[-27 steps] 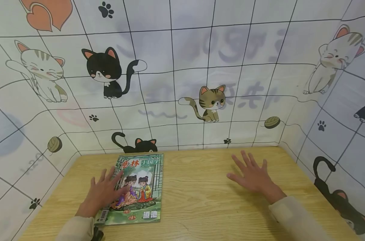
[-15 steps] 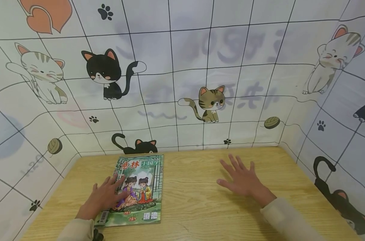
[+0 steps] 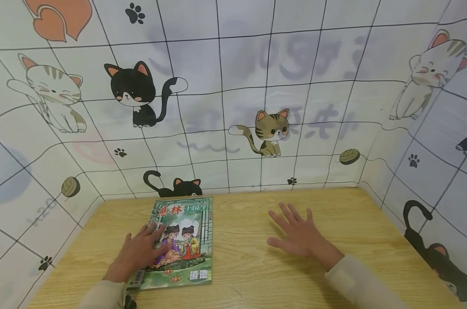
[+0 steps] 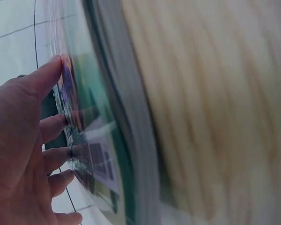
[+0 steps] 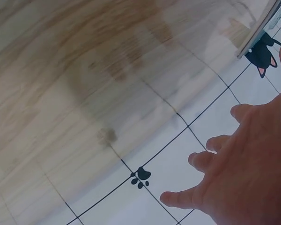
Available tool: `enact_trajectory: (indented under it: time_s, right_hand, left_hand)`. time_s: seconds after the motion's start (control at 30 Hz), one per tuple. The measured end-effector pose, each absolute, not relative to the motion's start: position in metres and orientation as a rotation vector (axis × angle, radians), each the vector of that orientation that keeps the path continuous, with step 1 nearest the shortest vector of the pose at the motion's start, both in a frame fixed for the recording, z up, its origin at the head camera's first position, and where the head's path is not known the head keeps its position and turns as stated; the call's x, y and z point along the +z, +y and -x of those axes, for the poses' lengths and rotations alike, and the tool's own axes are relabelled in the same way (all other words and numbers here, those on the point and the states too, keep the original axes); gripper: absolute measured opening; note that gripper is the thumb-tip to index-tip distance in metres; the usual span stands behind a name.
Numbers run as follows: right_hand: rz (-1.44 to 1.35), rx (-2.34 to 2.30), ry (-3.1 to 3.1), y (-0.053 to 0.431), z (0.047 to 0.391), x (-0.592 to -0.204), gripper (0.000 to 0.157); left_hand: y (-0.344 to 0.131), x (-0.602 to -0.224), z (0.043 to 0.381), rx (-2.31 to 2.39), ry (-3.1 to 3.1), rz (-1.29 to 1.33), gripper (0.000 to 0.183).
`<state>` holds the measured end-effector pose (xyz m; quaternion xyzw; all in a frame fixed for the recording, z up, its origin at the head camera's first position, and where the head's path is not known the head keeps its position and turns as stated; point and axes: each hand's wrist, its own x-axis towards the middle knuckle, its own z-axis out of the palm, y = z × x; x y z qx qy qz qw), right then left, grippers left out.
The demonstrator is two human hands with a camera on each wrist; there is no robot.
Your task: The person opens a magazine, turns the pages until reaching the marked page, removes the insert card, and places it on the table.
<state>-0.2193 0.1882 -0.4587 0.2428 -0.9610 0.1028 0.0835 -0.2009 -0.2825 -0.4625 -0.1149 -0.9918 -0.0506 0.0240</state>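
Observation:
A magazine [image 3: 183, 266] with a green illustrated cover of two figures and red title characters lies flat on the left part of the table. My left hand [image 3: 140, 249] rests on its left side, fingers spread, thumb over the picture. In the left wrist view the fingertips touch the cover [image 4: 91, 98], and the thick page edge [image 4: 131, 126] faces the camera. To the right, my right hand [image 3: 300, 236] is held over the bare wood with fingers spread and nothing in it. The right wrist view shows that hand [image 5: 253, 159] above the table, the magazine's edge far off at the top corner.
The wooden table [image 3: 248, 266] reaches back to a white grid-patterned cloth wall [image 3: 202, 111] printed with cartoon cats. Similar cloth encloses the left and right sides. A small dark object [image 3: 130, 301] shows beside the left sleeve.
My right hand has moved left and slightly toward me, nearer the magazine. The left hand and the magazine have shifted slightly to the right.

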Motion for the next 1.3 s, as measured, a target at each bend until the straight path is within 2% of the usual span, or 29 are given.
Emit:
enact_trajectory:
  time_s: [0.9, 1.3]
  right_hand:
    - [-0.984, 0.36, -3.037, 0.145, 0.216, -0.45, 0.081]
    - [-1.134, 0.376, -3.039, 0.123, 0.213, -0.454, 0.092]
  left_hand:
    - [-0.22, -0.462, 0.208, -0.03, -3.025, 0.409, 0.07]
    - [-0.192, -0.462, 0.207, 0.034, -3.021, 0.44, 0.073]
